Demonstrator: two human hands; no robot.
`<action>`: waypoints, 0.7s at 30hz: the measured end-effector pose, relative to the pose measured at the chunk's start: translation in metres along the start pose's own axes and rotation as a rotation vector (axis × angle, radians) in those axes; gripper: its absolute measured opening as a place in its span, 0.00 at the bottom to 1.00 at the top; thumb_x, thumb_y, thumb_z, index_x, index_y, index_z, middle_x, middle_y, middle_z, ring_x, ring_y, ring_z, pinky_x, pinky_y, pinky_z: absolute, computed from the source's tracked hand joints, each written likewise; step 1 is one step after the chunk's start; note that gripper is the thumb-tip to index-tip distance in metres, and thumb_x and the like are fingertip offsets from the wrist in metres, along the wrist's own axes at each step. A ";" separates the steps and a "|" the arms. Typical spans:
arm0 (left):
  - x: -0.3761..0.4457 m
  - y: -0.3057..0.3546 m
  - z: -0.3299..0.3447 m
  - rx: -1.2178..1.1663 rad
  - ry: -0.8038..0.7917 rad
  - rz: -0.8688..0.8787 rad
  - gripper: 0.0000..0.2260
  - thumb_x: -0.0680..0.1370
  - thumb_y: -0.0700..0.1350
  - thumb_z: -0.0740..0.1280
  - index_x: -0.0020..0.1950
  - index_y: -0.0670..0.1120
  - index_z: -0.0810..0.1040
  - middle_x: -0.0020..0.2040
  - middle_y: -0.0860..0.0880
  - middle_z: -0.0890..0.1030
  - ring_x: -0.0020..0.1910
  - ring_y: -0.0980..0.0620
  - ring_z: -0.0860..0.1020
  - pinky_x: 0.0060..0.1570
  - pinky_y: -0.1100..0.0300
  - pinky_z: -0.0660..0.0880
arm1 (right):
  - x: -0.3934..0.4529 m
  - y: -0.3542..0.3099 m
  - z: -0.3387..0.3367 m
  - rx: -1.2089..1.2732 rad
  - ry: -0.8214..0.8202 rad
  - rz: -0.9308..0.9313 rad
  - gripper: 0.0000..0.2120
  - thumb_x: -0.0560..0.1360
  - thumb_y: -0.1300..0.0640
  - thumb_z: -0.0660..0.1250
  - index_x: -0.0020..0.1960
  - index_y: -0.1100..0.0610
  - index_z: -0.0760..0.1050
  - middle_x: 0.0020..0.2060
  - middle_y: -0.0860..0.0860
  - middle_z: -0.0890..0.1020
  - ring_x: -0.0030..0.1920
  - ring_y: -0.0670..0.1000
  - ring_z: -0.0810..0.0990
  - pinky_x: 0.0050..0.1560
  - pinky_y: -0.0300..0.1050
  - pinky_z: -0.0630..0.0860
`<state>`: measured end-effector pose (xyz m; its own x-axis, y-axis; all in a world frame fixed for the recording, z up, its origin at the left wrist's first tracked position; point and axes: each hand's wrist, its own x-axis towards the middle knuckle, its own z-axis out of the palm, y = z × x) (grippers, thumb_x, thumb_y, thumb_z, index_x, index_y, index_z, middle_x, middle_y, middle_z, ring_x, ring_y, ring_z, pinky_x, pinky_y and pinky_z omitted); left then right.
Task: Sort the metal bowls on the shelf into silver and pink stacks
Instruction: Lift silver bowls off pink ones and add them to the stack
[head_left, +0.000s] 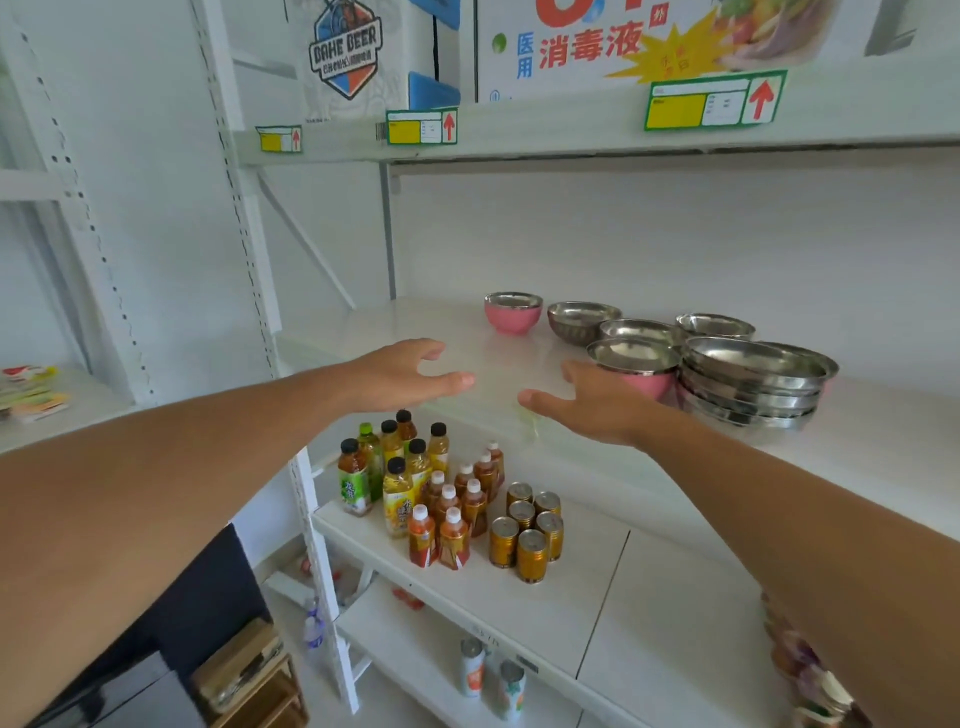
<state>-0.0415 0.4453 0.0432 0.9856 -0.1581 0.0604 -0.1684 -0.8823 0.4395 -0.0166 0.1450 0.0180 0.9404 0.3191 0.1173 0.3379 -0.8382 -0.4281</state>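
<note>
Both hands empty, fingers loose and spread: left hand (410, 371) hovers over bare shelf (883, 441), right hand (597, 402) sits just beside the near pink bowl (636, 369). Other pink bowl (513, 312) stands alone at the back left; loose silver bowls (584, 319) lie between, silver stack (753, 382) at right. Likely step: grab the near pink one. Pinch its rim, lift straight up (the stack is touching or nearly so, don't clip it), carry it to the back pink bowl and nest it level.
</note>
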 end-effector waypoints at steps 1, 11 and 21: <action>0.007 -0.003 0.002 0.006 -0.011 0.000 0.48 0.75 0.79 0.63 0.88 0.54 0.56 0.86 0.55 0.62 0.84 0.52 0.62 0.79 0.51 0.61 | 0.008 0.001 0.003 -0.001 -0.008 0.002 0.58 0.71 0.18 0.60 0.86 0.57 0.56 0.83 0.54 0.66 0.80 0.58 0.67 0.73 0.52 0.67; 0.132 -0.048 0.016 -0.077 -0.069 0.138 0.48 0.75 0.78 0.64 0.88 0.54 0.57 0.86 0.56 0.63 0.83 0.54 0.63 0.79 0.53 0.62 | 0.084 0.003 0.030 0.031 0.053 0.127 0.53 0.72 0.21 0.64 0.84 0.54 0.60 0.80 0.50 0.70 0.73 0.53 0.73 0.62 0.43 0.67; 0.257 -0.045 0.035 -0.185 -0.199 0.402 0.45 0.77 0.72 0.68 0.87 0.51 0.61 0.86 0.52 0.65 0.83 0.52 0.64 0.77 0.57 0.61 | 0.136 -0.005 0.038 0.008 0.158 0.426 0.48 0.75 0.26 0.66 0.83 0.57 0.63 0.78 0.55 0.71 0.76 0.56 0.72 0.65 0.47 0.71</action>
<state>0.2186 0.4287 0.0079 0.8177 -0.5681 0.0934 -0.5118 -0.6431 0.5696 0.1082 0.2096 0.0022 0.9899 -0.1259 0.0646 -0.0806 -0.8765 -0.4745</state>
